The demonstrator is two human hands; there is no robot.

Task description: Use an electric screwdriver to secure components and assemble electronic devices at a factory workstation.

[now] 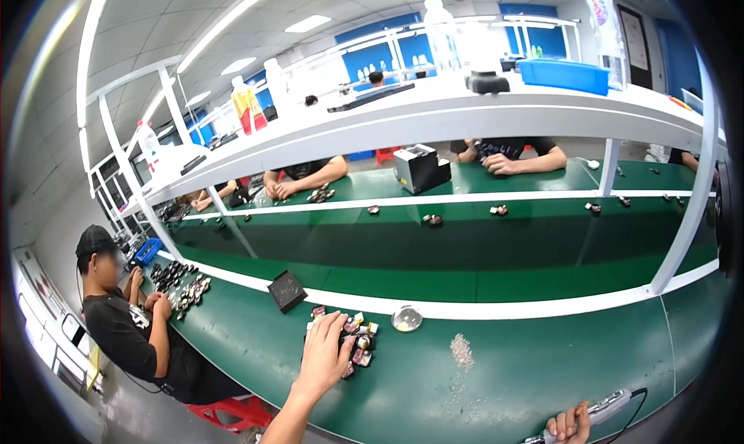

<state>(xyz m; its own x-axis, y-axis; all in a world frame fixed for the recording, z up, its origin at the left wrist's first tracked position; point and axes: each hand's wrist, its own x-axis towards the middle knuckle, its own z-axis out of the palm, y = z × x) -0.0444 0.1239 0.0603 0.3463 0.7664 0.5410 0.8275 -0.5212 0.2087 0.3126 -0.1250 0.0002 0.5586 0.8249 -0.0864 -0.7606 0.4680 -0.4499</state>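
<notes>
My left hand point(324, 356) reaches over a cluster of small black, red and white assemblies point(362, 356) on the green bench. Its fingers are stretched out and slightly apart, resting on or just above the parts; the palm side is hidden. At the lower right my right hand point(570, 425) is wrapped around a grey electric screwdriver point(610, 405), which lies slantwise with a dark cord at its far end. Between the two hands is a small heap of tiny clear or silvery pieces point(461, 351), with some scattered nearer to me.
A round clear dish point(406, 318) and a black square box point(287, 292) stand by the white rail. Beyond it, a conveyor point(434, 250) carries spaced assemblies under a white shelf point(434, 115). A co-worker point(128, 320) sits at left beside more parts point(190, 293); others work opposite.
</notes>
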